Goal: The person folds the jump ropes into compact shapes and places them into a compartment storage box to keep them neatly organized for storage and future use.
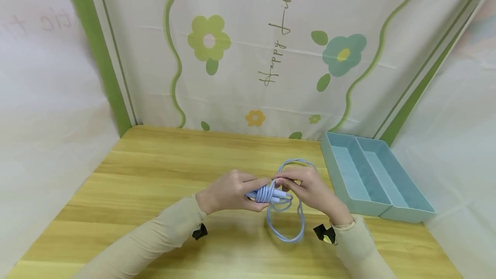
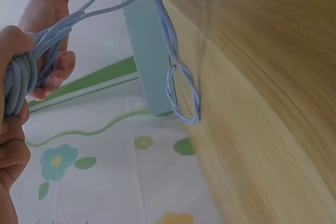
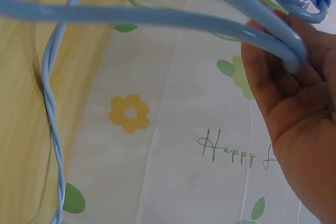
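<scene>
A light blue cable (image 1: 265, 193) is wound into a tight bundle, with its pale connector ends sticking out to the right. My left hand (image 1: 234, 190) grips this bundle between thumb and fingers above the table. Close beside it, my right hand (image 1: 310, 186) pinches a strand of the cable (image 3: 291, 59) at the bundle's right end. A loose, twisted loop of the cable (image 2: 181, 66) hangs down toward the wooden surface. In the left wrist view the coils (image 2: 21, 80) lie against the left fingers.
A light blue two-compartment tray (image 1: 387, 206) stands at the right of the wooden table (image 1: 174, 162). Behind the table hangs a white curtain (image 1: 240, 89) with flowers and lettering. More pale cloth closes in both sides.
</scene>
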`<state>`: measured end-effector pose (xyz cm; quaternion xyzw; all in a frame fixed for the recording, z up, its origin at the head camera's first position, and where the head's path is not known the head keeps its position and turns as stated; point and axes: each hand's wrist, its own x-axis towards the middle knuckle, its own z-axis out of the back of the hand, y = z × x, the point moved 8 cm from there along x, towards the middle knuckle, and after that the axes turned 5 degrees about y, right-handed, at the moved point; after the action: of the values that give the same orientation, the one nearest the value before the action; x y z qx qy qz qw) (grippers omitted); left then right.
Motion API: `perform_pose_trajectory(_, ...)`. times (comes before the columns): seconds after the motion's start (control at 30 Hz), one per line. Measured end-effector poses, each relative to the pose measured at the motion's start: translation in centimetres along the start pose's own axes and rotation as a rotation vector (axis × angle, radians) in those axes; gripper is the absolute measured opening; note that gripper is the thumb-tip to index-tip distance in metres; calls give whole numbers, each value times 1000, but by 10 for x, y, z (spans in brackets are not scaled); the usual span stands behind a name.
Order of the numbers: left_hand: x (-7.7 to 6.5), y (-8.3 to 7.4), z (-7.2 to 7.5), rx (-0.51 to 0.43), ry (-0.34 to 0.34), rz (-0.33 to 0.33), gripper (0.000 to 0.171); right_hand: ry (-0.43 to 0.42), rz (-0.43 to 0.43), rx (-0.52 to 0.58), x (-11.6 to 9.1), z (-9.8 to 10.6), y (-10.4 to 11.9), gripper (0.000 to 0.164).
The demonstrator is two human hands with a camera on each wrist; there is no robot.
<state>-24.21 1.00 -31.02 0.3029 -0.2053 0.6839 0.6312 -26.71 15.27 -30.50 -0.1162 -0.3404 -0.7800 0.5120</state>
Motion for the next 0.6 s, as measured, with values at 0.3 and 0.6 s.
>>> perform_pose_trajectory(0.3,-4,-5,-1,2,-32,-49,46,89,-89,87,2,-12,-5,29)
perform_pose_trajectory(0.6,-4,5,9,-173,-123,54,42,69,-101,177,6,-10,-2,35)
